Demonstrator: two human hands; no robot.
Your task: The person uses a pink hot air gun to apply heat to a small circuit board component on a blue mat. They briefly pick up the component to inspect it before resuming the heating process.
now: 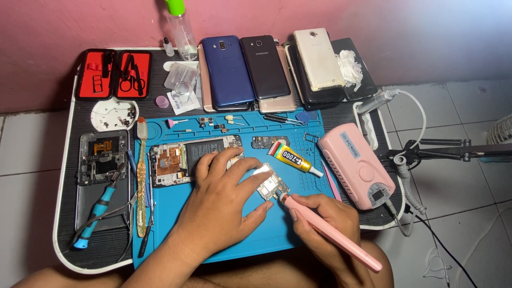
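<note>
Here, nearest the camera, the right hand (325, 218) is clenched around a slim pink pen-shaped rotary tool (330, 228), gripping it like a pencil with its tip touching the lower edge of a small bare circuit board (270, 184). The left hand (221, 200) lies palm down on the blue silicone work mat (256, 234), its thumb and forefinger pinching the circuit board from both sides and holding it flat on the mat near the centre. Just beyond the left hand's fingers lies an opened phone body with exposed copper and black parts (184, 159). Beside the board, toward the right, a black and yellow tube of glue (293, 158) lies at a slant, and further right sits a pink box-shaped control unit (356, 164) with a coiled cable. At the left edge of the mat lie a long amber toothbrush (141, 176), a blue-handled tweezer tool (96, 216) and a stripped grey phone frame (103, 157). Further back stand a round white parts dish (113, 113) and an open red tool case (113, 74). Farthest away, against the pink wall (80, 26), phones lie in stacked rows: a blue phone (226, 69), a black phone (264, 66) and a cream-white phone (318, 58), with a clear bottle with a green cap (180, 29) to their left.
</note>
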